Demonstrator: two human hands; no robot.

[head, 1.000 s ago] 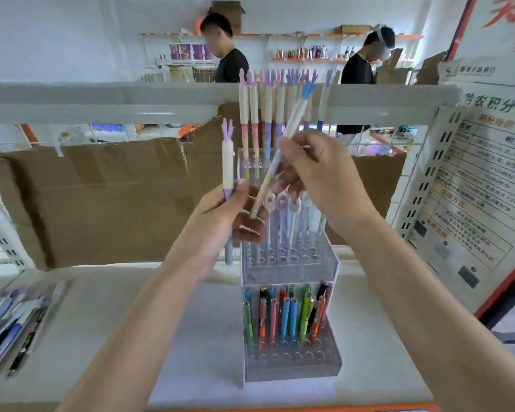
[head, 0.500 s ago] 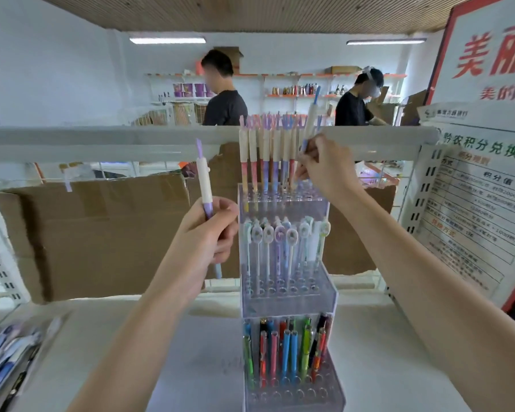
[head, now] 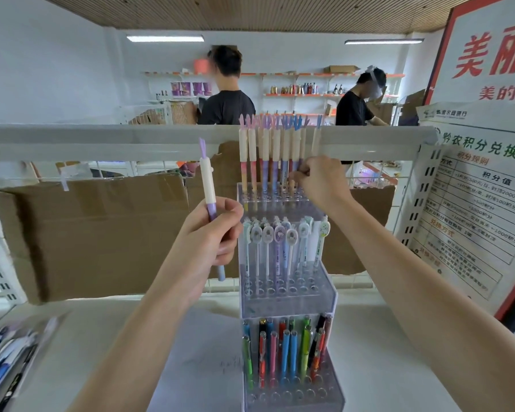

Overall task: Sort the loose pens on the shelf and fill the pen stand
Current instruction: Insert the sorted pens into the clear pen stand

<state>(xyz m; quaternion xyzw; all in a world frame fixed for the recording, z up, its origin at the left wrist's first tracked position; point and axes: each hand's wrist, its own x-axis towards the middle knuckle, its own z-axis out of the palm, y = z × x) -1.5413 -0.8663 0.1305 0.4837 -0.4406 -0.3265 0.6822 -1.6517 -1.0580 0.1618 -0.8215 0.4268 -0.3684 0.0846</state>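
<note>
At the stand's (head: 289,295) top tier my right hand (head: 321,181) pinches a pen (head: 315,144) into its hole; my left hand (head: 211,230) grips the purple-capped pen (head: 208,185), likely next beside it.

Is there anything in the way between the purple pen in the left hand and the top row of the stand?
Partly. The right hand is at the top tier, pinching a pen there, and pens already fill most of that row. The purple pen in the left hand waits just left of the pen stand.

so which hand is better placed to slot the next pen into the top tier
Left. The left hand already grips a purple pen upright beside the pen stand, while the right hand is busy pinching a pen in the top row.
</note>
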